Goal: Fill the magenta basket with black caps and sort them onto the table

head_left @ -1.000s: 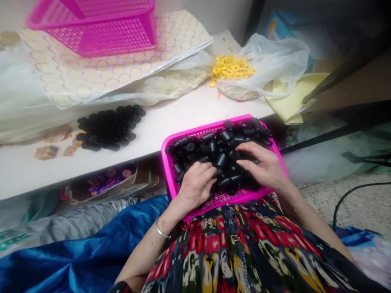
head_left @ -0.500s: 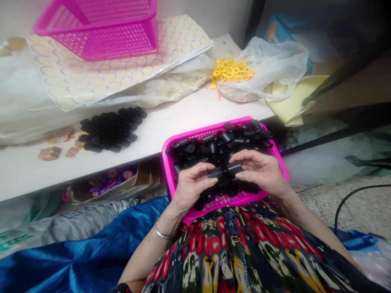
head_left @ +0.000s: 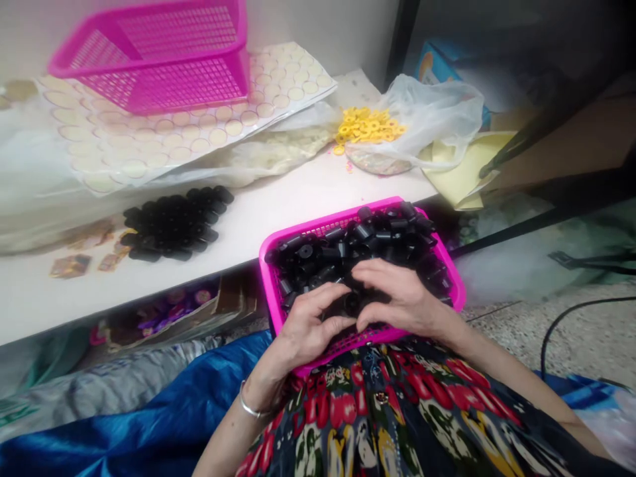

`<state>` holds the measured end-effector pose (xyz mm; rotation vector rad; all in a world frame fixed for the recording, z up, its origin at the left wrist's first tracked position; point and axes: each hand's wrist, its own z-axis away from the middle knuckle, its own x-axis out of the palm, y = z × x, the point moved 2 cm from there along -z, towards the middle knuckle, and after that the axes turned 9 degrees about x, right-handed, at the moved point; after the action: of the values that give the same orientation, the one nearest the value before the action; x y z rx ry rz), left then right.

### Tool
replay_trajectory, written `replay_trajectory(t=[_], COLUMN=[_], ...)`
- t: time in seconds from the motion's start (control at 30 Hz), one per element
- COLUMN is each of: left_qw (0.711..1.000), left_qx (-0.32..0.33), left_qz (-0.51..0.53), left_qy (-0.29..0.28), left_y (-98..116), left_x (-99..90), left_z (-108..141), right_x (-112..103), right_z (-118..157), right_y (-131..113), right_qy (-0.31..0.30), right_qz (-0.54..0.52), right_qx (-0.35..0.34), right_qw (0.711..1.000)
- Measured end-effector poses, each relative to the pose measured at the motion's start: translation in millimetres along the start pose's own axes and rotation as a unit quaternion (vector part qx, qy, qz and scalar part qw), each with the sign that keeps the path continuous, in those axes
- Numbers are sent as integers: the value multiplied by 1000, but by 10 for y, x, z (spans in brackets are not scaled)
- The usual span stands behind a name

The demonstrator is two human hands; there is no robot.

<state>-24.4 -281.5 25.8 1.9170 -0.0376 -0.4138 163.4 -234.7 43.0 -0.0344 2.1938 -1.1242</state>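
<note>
Black cylinders (head_left: 342, 249) filled the pink basket (head_left: 269, 285) in the head view, heaped at every angle, some on their sides and some with a round end turned up. They were short and smooth, with pale streaks of light along their sides; one near the basket's left end (its flat face upward) showed a small mark at its centre. The basket had mesh walls and a solid rim, and its near side lay against the person's patterned clothing (head_left: 382, 424).

Both hands were over the near half of the heap. The fingers of the left hand (head_left: 309, 326) were bent, thumb and forefinger apart; those of the right hand (head_left: 397, 298) curved towards them in the same way, the two thumb tips close together. Something dark and round showed in the gap, but I cannot tell whether either hand gripped it.

On the white counter (head_left: 283, 205), a second batch of black pieces (head_left: 171, 222) stood close-packed, left of the basket. Farther back were a second pink basket (head_left: 189, 86) on a sheet of printed circles (head_left: 199, 146), and yellow rings (head_left: 370, 126) beside a clear plastic bag (head_left: 442, 119).
</note>
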Motion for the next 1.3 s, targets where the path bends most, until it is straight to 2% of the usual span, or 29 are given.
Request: replay_trajectory(t=[0.03, 0.1, 0.17, 0.23, 0.3, 0.37, 0.47, 0.53, 0.63, 0.8, 0.93, 1.0, 1.07, 1.13, 1.23, 1.3], left_qw=[999, 981, 926, 848, 795, 768, 752, 751, 746, 705, 671, 657, 685, 751, 861, 916], left_qx=[17, 36, 20, -16, -42, -72, -106, -124, -167, -250, -276, -242, -173, -102, -39, 1], left_qz=[-10, -38, -69, -86, -106, -127, -160, -187, -253, -409, -459, -482, -480, -449, -357, -300], left_qy=[41, 184, 370, 523, 595, 624, 631, 621, 593, 522, 513, 526, 520, 474, 360, 266], left_y=[0, -72, -248, -499, -758, -978, -1182, -1252, -1299, -1274, -1192, -1103, -981, -834, -618, -510], left_x=[-91, -347, -665, -971, -1220, -1402, -1571, -1651, -1774, -1962, -1932, -1804, -1599, -1345, -963, -756], left_z=[26, 105, 220, 342, 429, 481, 508, 494, 453, 405, 379, 336, 250, 128, -52, -136], right_x=[-46, -156, -257, -318, -323, -271, -139, -57, 24, 123, 222, 296, 385, 471, 537, 508], right_z=[-11, -31, -41, -33, -5, 38, 109, 134, 106, -62, -239, -320, -381, -414, -414, -388], right_y=[30, 103, 172, 221, 248, 251, 225, 203, 163, 124, 107, 83, 56, 42, 46, 59], right_qy=[30, 86, 122, 130, 105, 45, -50, -81, -77, -83, -94, -124, -167, -200, -206, -195], right_qz=[3, 25, 66, 92, 99, 114, 188, 251, 322, 346, 349, 348, 352, 364, 390, 395], right_qx=[21, 76, 112, 119, 110, 85, 35, 17, 12, 13, 4, -19, -44, -54, -46, -31], right_qw=[999, 993, 984, 980, 983, 989, 980, 964, 943, 934, 932, 929, 920, 908, 896, 897])
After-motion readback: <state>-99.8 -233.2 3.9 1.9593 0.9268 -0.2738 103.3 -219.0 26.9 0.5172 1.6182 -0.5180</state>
